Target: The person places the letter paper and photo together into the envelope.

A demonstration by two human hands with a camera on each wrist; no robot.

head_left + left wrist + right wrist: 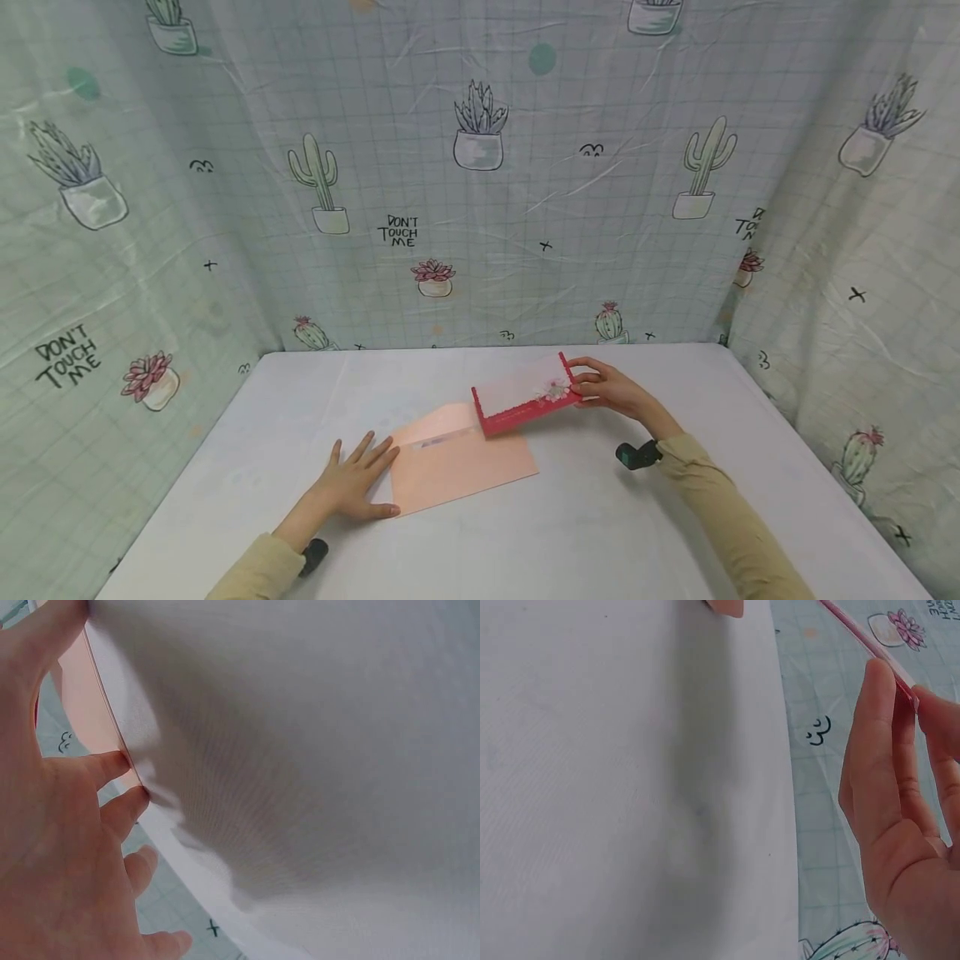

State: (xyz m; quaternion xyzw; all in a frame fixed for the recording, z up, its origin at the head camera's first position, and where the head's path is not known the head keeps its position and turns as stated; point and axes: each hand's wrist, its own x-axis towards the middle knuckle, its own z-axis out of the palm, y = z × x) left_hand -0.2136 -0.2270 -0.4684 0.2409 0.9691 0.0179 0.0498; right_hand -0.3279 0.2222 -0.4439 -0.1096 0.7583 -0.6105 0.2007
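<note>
A peach envelope (465, 471) lies on the white table, its flap (427, 423) spread toward the back. My left hand (352, 483) rests at the envelope's left edge with fingers spread; in the left wrist view the fingertips (135, 796) and thumb touch that edge. With my right hand (611, 389) I pinch the right end of a red-bordered card (517, 392) with a pale panel and a flower decoration. The card is tilted, and its lower left corner overlaps the envelope's top. In the right wrist view the card (870, 645) shows edge-on between thumb and fingers.
A dark wrist camera (637, 455) sits under the right wrist, another (313, 557) under the left. Behind the white table (585, 533) and along both sides hangs a cloth (480, 208) printed with cacti and potted plants.
</note>
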